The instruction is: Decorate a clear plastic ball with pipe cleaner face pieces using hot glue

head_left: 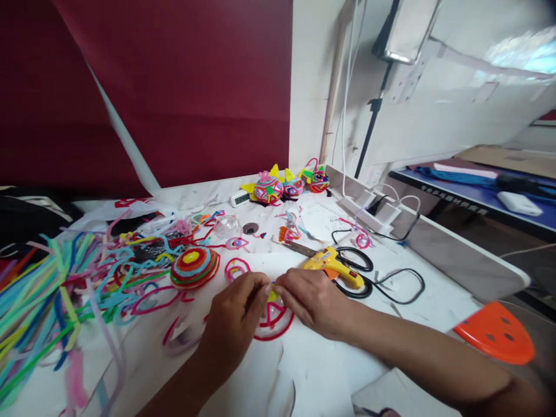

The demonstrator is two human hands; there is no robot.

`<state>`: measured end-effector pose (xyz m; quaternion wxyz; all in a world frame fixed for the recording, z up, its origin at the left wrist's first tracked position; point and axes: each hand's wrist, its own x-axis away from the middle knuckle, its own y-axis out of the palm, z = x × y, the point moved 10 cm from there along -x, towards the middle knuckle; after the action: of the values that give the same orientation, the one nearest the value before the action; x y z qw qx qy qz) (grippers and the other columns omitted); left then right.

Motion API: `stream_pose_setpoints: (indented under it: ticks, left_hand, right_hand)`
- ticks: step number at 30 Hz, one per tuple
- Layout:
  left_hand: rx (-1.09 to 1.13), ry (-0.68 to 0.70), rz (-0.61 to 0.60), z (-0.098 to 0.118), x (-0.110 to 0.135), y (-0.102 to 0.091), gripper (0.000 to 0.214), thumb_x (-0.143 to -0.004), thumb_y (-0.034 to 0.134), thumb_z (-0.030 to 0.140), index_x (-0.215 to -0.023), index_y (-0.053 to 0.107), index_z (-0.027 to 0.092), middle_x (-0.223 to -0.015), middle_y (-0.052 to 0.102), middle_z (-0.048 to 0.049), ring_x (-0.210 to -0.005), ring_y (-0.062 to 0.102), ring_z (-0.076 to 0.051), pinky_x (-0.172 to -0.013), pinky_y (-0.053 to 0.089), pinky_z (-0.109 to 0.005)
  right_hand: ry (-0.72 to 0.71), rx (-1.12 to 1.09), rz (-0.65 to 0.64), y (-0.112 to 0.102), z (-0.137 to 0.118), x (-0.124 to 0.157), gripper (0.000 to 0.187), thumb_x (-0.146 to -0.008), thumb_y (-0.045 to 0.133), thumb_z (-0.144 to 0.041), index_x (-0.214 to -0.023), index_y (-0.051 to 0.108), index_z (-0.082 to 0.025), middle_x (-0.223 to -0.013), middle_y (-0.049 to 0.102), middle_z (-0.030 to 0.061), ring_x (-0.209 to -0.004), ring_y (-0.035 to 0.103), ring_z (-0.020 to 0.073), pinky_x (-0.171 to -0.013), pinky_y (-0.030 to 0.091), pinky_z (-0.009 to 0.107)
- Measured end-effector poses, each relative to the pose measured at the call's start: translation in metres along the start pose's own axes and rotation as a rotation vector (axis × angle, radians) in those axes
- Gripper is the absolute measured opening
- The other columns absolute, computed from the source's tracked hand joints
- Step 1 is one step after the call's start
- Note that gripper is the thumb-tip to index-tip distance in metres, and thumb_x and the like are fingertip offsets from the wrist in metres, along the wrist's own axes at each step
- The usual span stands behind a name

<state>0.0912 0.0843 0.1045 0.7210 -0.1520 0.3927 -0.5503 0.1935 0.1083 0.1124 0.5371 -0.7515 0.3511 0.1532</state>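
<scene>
The fingertips of my left hand and my right hand are pinched close together over the white tabletop. Whatever lies between them is small and mostly hidden, with a bit of yellow showing just below. Under the fingers sits a round pink pipe-cleaner shape with a triangle inside it, partly covered by my hands. Just beyond my right hand are a yellow hot glue gun and black-handled scissors. Left of my left hand lies a striped coiled pipe-cleaner dome.
Loose pipe cleaners pile up on the left. Several decorated fish-like figures stand at the back beside a small digital timer. Power strips and cables line the right edge, near an orange stool.
</scene>
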Motion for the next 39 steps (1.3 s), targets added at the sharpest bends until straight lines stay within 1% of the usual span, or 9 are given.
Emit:
stream_pose_setpoints:
  ticks: [3, 6, 10, 13, 18, 24, 31, 34, 39]
  left_hand:
    - [0.054, -0.054, -0.027, -0.006, 0.000, 0.003, 0.020, -0.091, 0.048, 0.033, -0.080, 0.058, 0.020, -0.057, 0.057, 0.0038, -0.050, 0.055, -0.013, -0.053, 0.042, -0.023]
    - [0.118, -0.084, -0.034, -0.012, 0.001, 0.004, 0.020, -0.091, 0.048, 0.033, -0.079, 0.057, 0.020, -0.055, 0.055, 0.0049, -0.047, 0.052, -0.011, -0.051, 0.042, -0.022]
    - [0.205, -0.136, -0.051, -0.019, 0.004, 0.007, 0.019, -0.091, 0.050, 0.035, -0.082, 0.057, 0.020, -0.058, 0.056, 0.0046, -0.049, 0.053, -0.011, -0.050, 0.043, -0.022]
    - [0.326, -0.164, -0.065, -0.021, 0.006, 0.010, 0.018, -0.092, 0.051, 0.036, -0.086, 0.057, 0.020, -0.060, 0.058, 0.0043, -0.051, 0.055, -0.011, -0.049, 0.045, -0.022]
    - [0.556, -0.222, -0.072, -0.025, 0.007, 0.012, 0.017, -0.090, 0.056, 0.036, -0.089, 0.057, 0.019, -0.062, 0.061, 0.0036, -0.053, 0.059, -0.012, -0.053, 0.051, -0.024]
    - [0.680, -0.287, -0.082, -0.033, 0.009, 0.016, 0.021, -0.088, 0.060, 0.038, -0.092, 0.060, 0.017, -0.069, 0.069, -0.0003, -0.059, 0.066, -0.014, -0.060, 0.056, -0.026]
    - [0.592, -0.232, 0.009, -0.032, 0.008, 0.007, 0.019, -0.088, 0.060, 0.035, -0.096, 0.063, 0.018, -0.068, 0.070, 0.0002, -0.058, 0.067, -0.014, -0.057, 0.057, -0.024]
    - [0.500, -0.147, 0.057, -0.024, 0.008, -0.001, 0.016, -0.087, 0.061, 0.030, -0.099, 0.063, 0.020, -0.069, 0.071, 0.0010, -0.059, 0.069, -0.014, -0.057, 0.058, -0.023]
    - [0.345, -0.031, 0.081, -0.012, 0.010, -0.007, 0.014, -0.086, 0.061, 0.024, -0.098, 0.067, 0.021, -0.082, 0.074, -0.0019, -0.063, 0.071, -0.015, -0.060, 0.059, -0.023]
  right_hand:
    - [0.025, -0.033, 0.003, 0.000, 0.002, 0.002, 0.028, -0.101, 0.035, -0.025, -0.088, 0.058, -0.015, -0.073, 0.062, 0.0055, -0.063, 0.054, 0.0136, -0.060, 0.043, 0.024]
    - [0.158, -0.205, -0.034, 0.003, 0.012, 0.003, 0.025, -0.098, 0.043, -0.025, -0.084, 0.061, -0.015, -0.072, 0.062, 0.0029, -0.063, 0.054, 0.0112, -0.060, 0.042, 0.022]
    - [0.302, -0.345, -0.084, 0.008, 0.021, 0.005, 0.022, -0.093, 0.053, -0.028, -0.076, 0.061, -0.016, -0.060, 0.053, -0.0019, -0.054, 0.047, 0.0088, -0.050, 0.037, 0.019]
    - [0.241, -0.334, -0.036, 0.003, 0.017, 0.003, 0.018, -0.092, 0.053, -0.023, -0.077, 0.061, -0.015, -0.061, 0.055, -0.0013, -0.054, 0.048, 0.0088, -0.050, 0.037, 0.019]
    - [0.001, -0.157, 0.090, -0.010, -0.003, 0.001, 0.016, -0.094, 0.045, -0.018, -0.087, 0.060, -0.015, -0.069, 0.062, 0.0037, -0.060, 0.055, 0.0121, -0.057, 0.043, 0.023]
    - [-0.058, -0.048, 0.107, -0.011, -0.008, 0.006, 0.018, -0.096, 0.042, -0.019, -0.090, 0.058, -0.015, -0.069, 0.061, 0.0046, -0.061, 0.056, 0.0141, -0.057, 0.043, 0.025]
    - [0.008, -0.131, 0.125, -0.012, -0.002, 0.004, 0.014, -0.093, 0.048, -0.017, -0.085, 0.059, -0.016, -0.066, 0.060, 0.0016, -0.056, 0.052, 0.0108, -0.054, 0.041, 0.022]
    - [0.038, -0.169, 0.123, -0.012, 0.000, 0.004, 0.012, -0.091, 0.051, -0.016, -0.083, 0.060, -0.016, -0.067, 0.061, 0.0015, -0.056, 0.052, 0.0099, -0.053, 0.041, 0.021]
    - [0.093, -0.205, 0.092, -0.012, 0.005, 0.004, 0.013, -0.090, 0.052, -0.018, -0.082, 0.061, -0.016, -0.065, 0.060, 0.0009, -0.054, 0.050, 0.0094, -0.052, 0.040, 0.020]
